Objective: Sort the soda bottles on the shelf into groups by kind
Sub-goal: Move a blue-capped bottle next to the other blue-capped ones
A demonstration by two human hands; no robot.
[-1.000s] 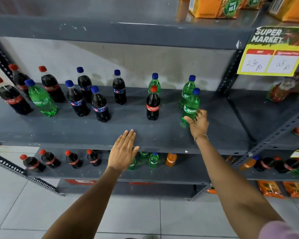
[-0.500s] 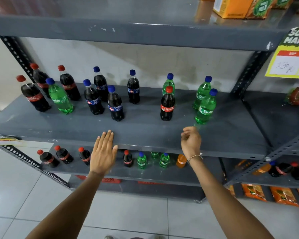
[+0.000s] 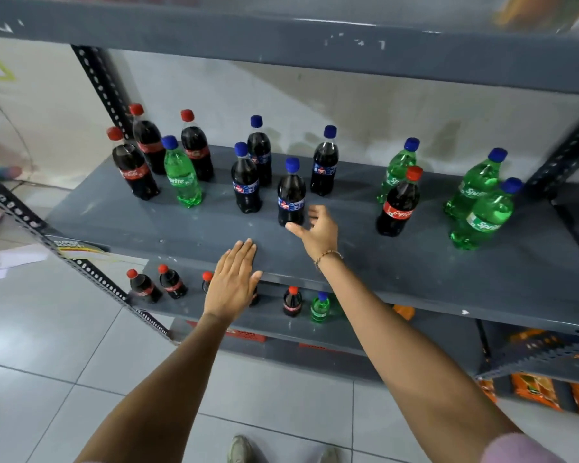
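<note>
The grey middle shelf carries three kinds of bottles. Three red-capped cola bottles stand at the far left with one green Sprite bottle among them. Several blue-capped dark bottles stand in the middle. The nearest of these, a blue-capped bottle, has my right hand open beside its base, fingers apart, holding nothing. A lone cola bottle stands right of centre before three Sprite bottles. My left hand lies flat and open on the shelf's front edge.
A lower shelf holds small cola bottles, a green one and an orange one. The upper shelf overhangs the bottles. Slotted steel posts frame the unit. Orange packets lie at bottom right. My shoes show on the tiled floor.
My right hand let go of the Sprite bottle at the right, drew back, then moved left to the front blue-capped dark bottle. My view swung left. My left hand stayed on the shelf edge.
</note>
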